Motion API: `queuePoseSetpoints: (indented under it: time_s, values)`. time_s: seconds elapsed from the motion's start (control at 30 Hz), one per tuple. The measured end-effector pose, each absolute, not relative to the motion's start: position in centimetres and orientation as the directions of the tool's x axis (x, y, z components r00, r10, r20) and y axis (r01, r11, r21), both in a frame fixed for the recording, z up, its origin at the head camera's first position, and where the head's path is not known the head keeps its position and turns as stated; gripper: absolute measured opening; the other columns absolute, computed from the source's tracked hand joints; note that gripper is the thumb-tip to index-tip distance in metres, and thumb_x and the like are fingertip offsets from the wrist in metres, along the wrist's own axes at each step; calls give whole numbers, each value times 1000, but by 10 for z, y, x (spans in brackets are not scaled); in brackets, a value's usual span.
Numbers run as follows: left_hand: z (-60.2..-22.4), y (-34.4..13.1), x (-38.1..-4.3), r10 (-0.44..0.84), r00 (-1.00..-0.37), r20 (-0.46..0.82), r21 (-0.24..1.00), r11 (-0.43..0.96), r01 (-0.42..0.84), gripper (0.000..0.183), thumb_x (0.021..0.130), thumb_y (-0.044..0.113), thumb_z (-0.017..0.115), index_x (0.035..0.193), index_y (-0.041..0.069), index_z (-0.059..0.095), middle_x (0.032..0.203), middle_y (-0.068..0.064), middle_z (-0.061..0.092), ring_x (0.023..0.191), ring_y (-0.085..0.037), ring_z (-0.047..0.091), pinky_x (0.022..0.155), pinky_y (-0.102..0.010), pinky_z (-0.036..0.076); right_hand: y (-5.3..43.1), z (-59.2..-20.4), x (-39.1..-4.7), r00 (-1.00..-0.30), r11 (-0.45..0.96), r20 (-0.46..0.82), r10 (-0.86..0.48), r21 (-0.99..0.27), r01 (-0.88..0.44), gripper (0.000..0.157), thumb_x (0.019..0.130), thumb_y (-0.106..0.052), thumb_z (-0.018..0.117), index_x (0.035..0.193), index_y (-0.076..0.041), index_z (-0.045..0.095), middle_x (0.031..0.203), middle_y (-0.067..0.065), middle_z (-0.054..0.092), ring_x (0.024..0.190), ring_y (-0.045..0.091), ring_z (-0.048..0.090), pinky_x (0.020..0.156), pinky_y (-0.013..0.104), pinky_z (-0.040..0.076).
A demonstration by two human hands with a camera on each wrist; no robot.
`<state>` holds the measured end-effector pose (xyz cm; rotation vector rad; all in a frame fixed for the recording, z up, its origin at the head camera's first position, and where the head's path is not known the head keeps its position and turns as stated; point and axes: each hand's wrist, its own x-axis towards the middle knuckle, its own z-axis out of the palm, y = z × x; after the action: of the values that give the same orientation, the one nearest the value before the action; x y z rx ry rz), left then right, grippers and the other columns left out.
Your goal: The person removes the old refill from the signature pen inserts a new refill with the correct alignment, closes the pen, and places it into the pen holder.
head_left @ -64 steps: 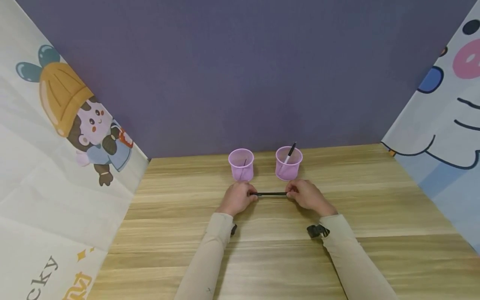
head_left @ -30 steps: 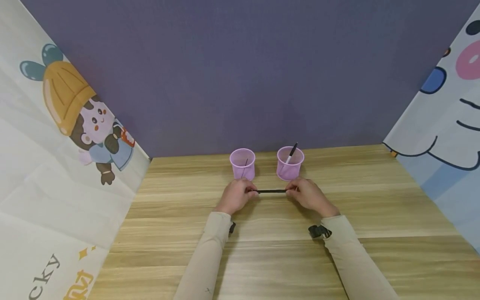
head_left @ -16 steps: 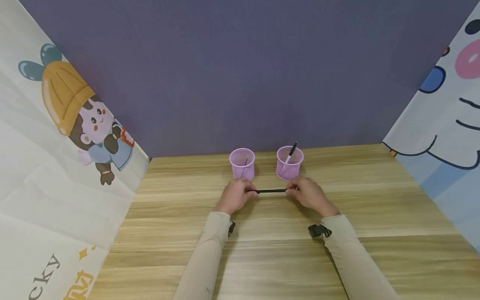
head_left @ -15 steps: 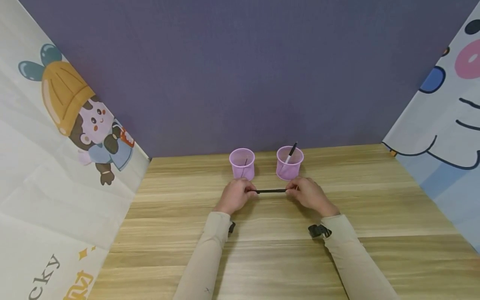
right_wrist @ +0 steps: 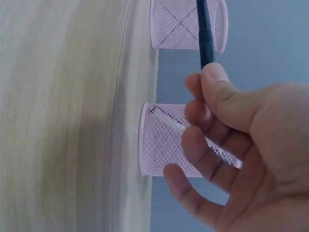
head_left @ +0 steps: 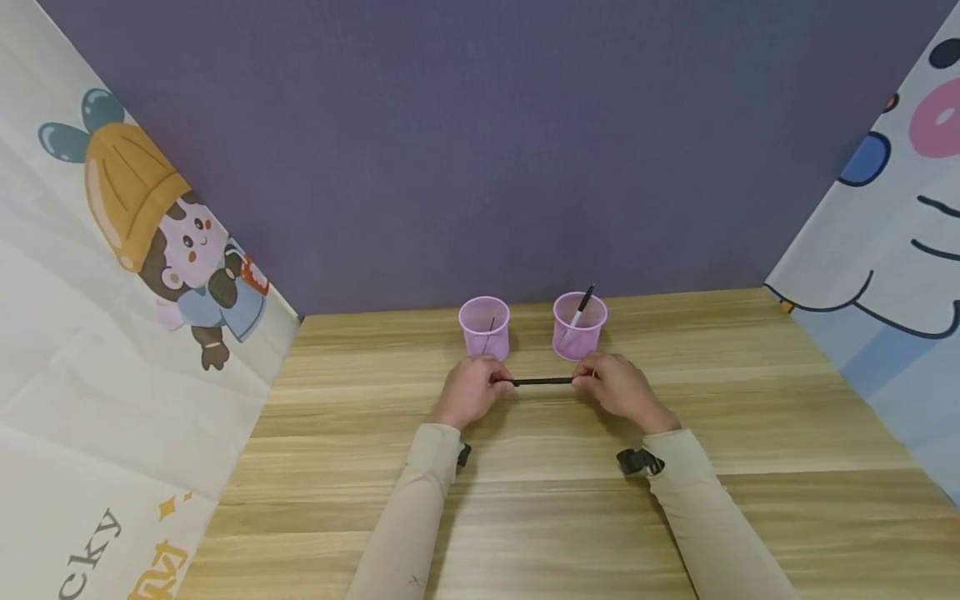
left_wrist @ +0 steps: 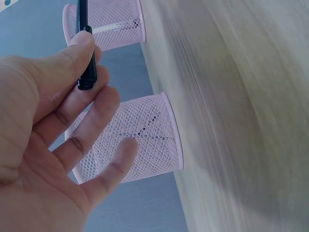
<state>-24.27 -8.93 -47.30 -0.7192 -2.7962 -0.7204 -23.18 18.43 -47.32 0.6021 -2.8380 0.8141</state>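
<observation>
A black pen (head_left: 543, 382) is held level between both hands, just in front of two pink mesh pen cups. My left hand (head_left: 468, 390) pinches its left end between thumb and forefinger; the left wrist view shows the pen's clip and blunt end (left_wrist: 87, 77) there, the other fingers spread. At the opposite end, my right hand (head_left: 615, 387) grips it with thumb and fingertips, covering that tip; a ringed part of the barrel (right_wrist: 205, 36) shows above. Behind the left hand is the left cup (head_left: 476, 343); behind the right hand, the right cup (head_left: 564, 342).
A thin dark stick (head_left: 491, 323) leans inside the left cup. In the right cup a white pen with a black end (head_left: 585, 300) stands tilted, poking above the rim. A grey-blue panel (head_left: 525, 150) rises behind the wooden table (head_left: 555, 517), with printed cloths at both sides.
Since the earliest frame, the hands and the black pen have shifted very slightly toward the cups. Both grips look the same, and the cups stay put.
</observation>
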Motion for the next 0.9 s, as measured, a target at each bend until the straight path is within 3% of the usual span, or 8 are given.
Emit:
queuePoseSetpoints:
  time_s: [0.33,0.9]
  values:
    - [-472,-90,-243,413,-867,278,410,765,496,8,87,22,82,91,16,80,87,5,73,78,-11,66,74,-30,54,183,-473,-231,-898,773,255,-358,-459,-438,6,91,-13,75,86,-13,73,82,0,70,74,15,61,72,41,53]
    - [-472,-95,-243,454,-840,298,428,723,543,8,88,20,80,88,12,79,82,2,70,74,-10,63,73,-29,54,181,-472,-233,-908,754,261,-328,-507,-418,5,88,-10,78,84,-12,75,80,-1,70,74,13,62,71,36,52]
